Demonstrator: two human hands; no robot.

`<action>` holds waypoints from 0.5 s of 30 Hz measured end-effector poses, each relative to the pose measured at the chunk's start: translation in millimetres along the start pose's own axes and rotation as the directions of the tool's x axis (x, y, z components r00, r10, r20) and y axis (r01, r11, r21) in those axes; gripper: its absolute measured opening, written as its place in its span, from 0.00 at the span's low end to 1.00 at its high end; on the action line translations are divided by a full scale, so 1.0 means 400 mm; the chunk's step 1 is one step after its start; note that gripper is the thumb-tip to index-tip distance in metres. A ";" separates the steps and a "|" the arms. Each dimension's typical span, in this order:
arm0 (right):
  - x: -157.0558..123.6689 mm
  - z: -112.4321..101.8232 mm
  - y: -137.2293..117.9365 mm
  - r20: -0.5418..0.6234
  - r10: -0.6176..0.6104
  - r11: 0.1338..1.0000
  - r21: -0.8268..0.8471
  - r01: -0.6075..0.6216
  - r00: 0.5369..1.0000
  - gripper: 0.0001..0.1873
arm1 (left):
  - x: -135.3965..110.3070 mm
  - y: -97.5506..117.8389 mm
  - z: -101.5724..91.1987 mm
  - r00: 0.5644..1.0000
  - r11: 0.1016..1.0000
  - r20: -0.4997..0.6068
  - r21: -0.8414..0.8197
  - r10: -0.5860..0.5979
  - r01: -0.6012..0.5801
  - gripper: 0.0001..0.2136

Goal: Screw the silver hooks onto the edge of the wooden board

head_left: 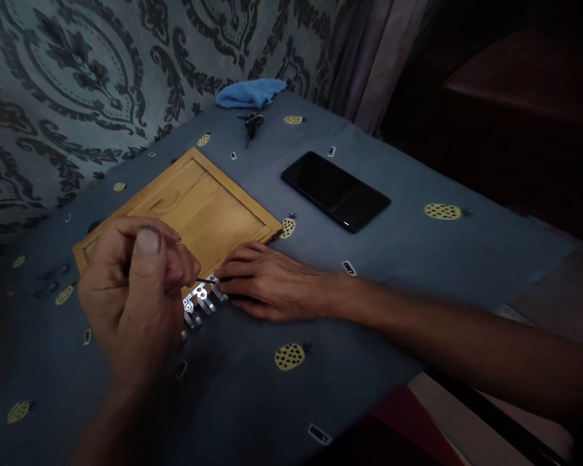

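Note:
My left hand (133, 291) is closed, thumb uppermost, around a screwdriver whose thin dark shaft (205, 281) sticks out to the right; its handle is hidden in the fist. The shaft's end reaches a shiny metal hook rail (201, 292) along the near edge of a framed wooden board (199, 200). Several curved hooks hang out from this rail toward me. My right hand (269, 281) holds the rail's right end against the board, fingers bent and close together. Its thumb is hidden, and so is part of the rail behind my left hand.
A black phone (337, 191) lies right of the board. Behind it are a small bunch of dark keys (251, 126) and a blue cloth (250, 94). The blue-grey tablecloth (393, 259) carries pineapple prints. A patterned curtain (97, 77) borders the table's far left side.

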State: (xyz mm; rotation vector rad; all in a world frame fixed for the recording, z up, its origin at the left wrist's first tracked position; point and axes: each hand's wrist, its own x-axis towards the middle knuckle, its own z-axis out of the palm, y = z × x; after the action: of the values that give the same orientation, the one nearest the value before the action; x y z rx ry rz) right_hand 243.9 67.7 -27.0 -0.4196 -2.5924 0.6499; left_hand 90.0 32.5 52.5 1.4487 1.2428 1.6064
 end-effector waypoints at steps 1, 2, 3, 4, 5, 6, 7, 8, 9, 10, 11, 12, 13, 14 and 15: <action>0.000 0.000 -0.001 0.002 0.000 1.000 0.001 0.000 1.000 0.14 | 0.001 -0.001 0.002 1.000 1.000 0.008 -0.018 0.002 -0.001 0.09; -0.001 0.000 -0.002 0.002 0.000 1.000 0.001 0.000 1.000 0.14 | 0.002 -0.002 0.004 1.000 0.999 0.012 -0.040 0.007 -0.006 0.09; -0.001 0.000 -0.002 0.000 0.000 1.000 0.000 0.000 1.000 0.14 | 0.004 -0.002 0.005 1.000 0.998 0.014 -0.058 0.007 -0.006 0.09; -0.002 0.000 -0.003 -0.002 0.001 1.000 0.000 -0.001 1.000 0.14 | 0.004 -0.002 0.007 1.000 0.998 0.013 -0.069 0.006 -0.005 0.08; -0.003 0.000 -0.003 -0.005 0.002 1.000 0.000 -0.002 1.000 0.14 | 0.005 -0.002 0.009 1.000 0.998 0.010 -0.071 0.000 0.001 0.08; -0.003 -0.001 -0.003 -0.007 0.001 1.000 0.000 -0.001 1.000 0.14 | 0.006 -0.002 0.011 1.000 0.997 0.007 -0.073 -0.003 0.004 0.08; -0.003 -0.001 -0.003 -0.007 0.000 1.000 0.000 0.000 1.000 0.14 | 0.006 -0.002 0.012 1.000 0.997 0.009 -0.077 -0.003 0.004 0.08; -0.003 -0.001 -0.003 -0.007 0.000 1.000 -0.001 0.000 1.000 0.14 | 0.006 -0.003 0.013 1.000 0.996 0.014 -0.084 0.002 0.000 0.07; -0.003 -0.002 -0.002 -0.009 -0.001 1.000 -0.001 0.001 1.000 0.14 | 0.005 -0.004 0.013 1.000 0.996 0.024 -0.093 0.009 -0.006 0.07; -0.002 -0.002 -0.002 -0.010 -0.002 1.000 -0.001 0.002 1.000 0.14 | 0.005 -0.005 0.011 0.999 0.995 0.037 -0.104 0.019 -0.015 0.07; -0.002 -0.001 -0.002 -0.012 -0.003 1.000 -0.001 0.003 1.000 0.14 | 0.004 -0.006 0.008 0.998 0.994 0.051 -0.106 0.022 -0.016 0.06; -0.002 -0.001 -0.001 -0.014 -0.007 1.000 0.000 0.007 1.000 0.14 | 0.003 -0.005 0.003 0.998 0.995 0.068 -0.097 0.016 -0.009 0.06; -0.002 0.001 -0.001 -0.019 -0.012 1.000 0.001 0.012 1.000 0.14 | 0.002 -0.004 -0.004 0.996 0.997 0.089 -0.074 0.001 0.006 0.07; -0.003 0.003 0.000 -0.029 -0.015 1.000 0.000 0.015 0.999 0.13 | 0.001 -0.001 -0.014 0.994 0.999 0.112 -0.045 -0.014 0.019 0.07; -0.004 0.005 0.001 -0.049 -0.016 1.000 -0.003 0.016 0.999 0.13 | 0.001 0.003 -0.025 0.990 0.999 0.137 -0.006 -0.034 0.035 0.07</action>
State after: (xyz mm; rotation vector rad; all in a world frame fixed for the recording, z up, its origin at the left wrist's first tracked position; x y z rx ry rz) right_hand 244.3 66.6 -29.1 -0.4107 -2.5477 0.6231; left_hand 80.5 30.1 54.4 1.4975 1.1750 1.4614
